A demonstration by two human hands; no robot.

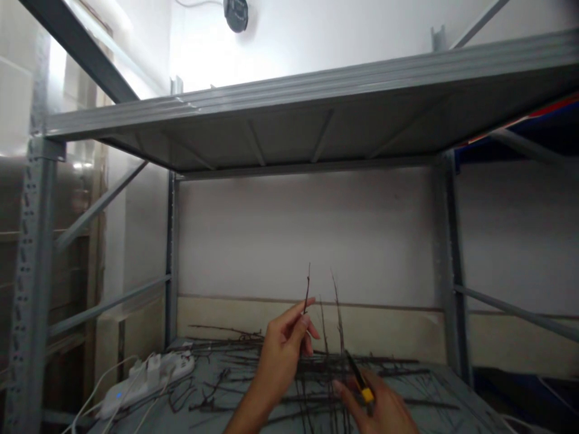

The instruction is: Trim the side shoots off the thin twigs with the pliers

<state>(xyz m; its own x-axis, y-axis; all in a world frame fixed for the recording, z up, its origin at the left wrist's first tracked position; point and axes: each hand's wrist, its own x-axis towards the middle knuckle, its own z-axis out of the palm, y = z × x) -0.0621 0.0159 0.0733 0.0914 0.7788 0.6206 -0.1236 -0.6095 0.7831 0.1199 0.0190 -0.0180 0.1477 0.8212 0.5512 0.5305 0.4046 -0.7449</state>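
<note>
My left hand [287,343] is raised above the lower shelf. Its thumb and fingers pinch a thin dark twig [308,286], which stands nearly upright. To the right and lower, my right hand [377,401] is closed around a slim black-and-yellow tool [362,383] that slants up to the left; its exact kind is unclear. More thin twigs [338,310] rise upright between the hands, close to the tool's tip. Blur hides whether the right fingers grip these too. Below both hands, many dark bare branches [289,401] lie roughly crosswise on the shelf.
A white power strip [147,380] with cables lies at the shelf's left edge. Overhead, a grey metal shelf [294,129] spans the rack. Uprights stand at left [36,271] and right [456,271], with a wall behind. A dark round device [236,15] hangs high up.
</note>
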